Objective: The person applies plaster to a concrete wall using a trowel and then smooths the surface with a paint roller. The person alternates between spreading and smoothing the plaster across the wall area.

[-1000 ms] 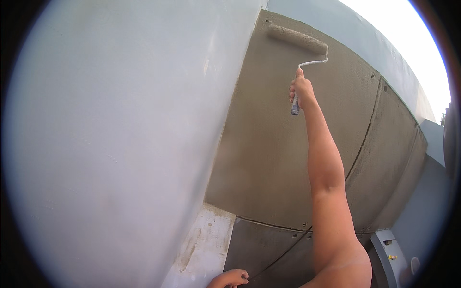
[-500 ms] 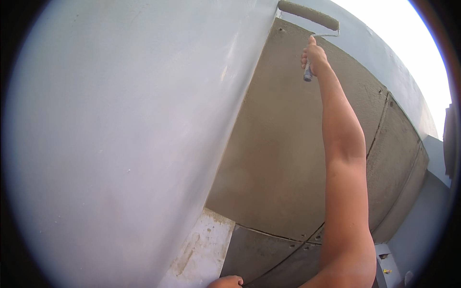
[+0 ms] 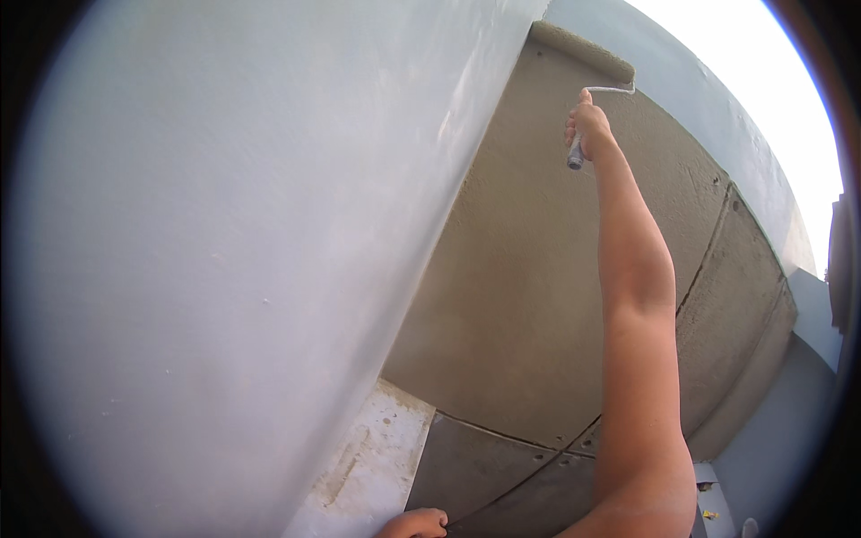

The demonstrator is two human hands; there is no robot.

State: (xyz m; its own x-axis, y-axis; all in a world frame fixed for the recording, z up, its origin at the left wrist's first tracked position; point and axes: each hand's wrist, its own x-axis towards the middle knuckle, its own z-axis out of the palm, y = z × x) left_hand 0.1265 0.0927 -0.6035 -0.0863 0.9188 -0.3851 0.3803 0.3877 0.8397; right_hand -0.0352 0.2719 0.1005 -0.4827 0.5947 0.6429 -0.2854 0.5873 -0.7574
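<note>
My right arm reaches up and forward, and my right hand [image 3: 588, 127] is closed around the handle of a paint roller [image 3: 583, 52]. The thumb lies up along the grip toward the bent wire frame. The roller's sleeve is coated grey-brown and rests at the upper edge of a grey-brown panel [image 3: 511, 269], close to the corner with the pale wall. My left hand [image 3: 421, 523] is low at the bottom edge, fingers curled, beside the lower panel. What it holds, if anything, is hidden.
A smooth pale blue-grey wall [image 3: 224, 224] rises on the left. A white slab [image 3: 363, 466] with brown smears sits at its foot. Dark joints with small holes divide the panels. Beyond the panel's top runs a pale blue-grey band [image 3: 700, 117], with bright sky past it.
The roller has come down slightly from the pale band onto the panel's upper edge, my right hand moving with it. The view has shifted a little.
</note>
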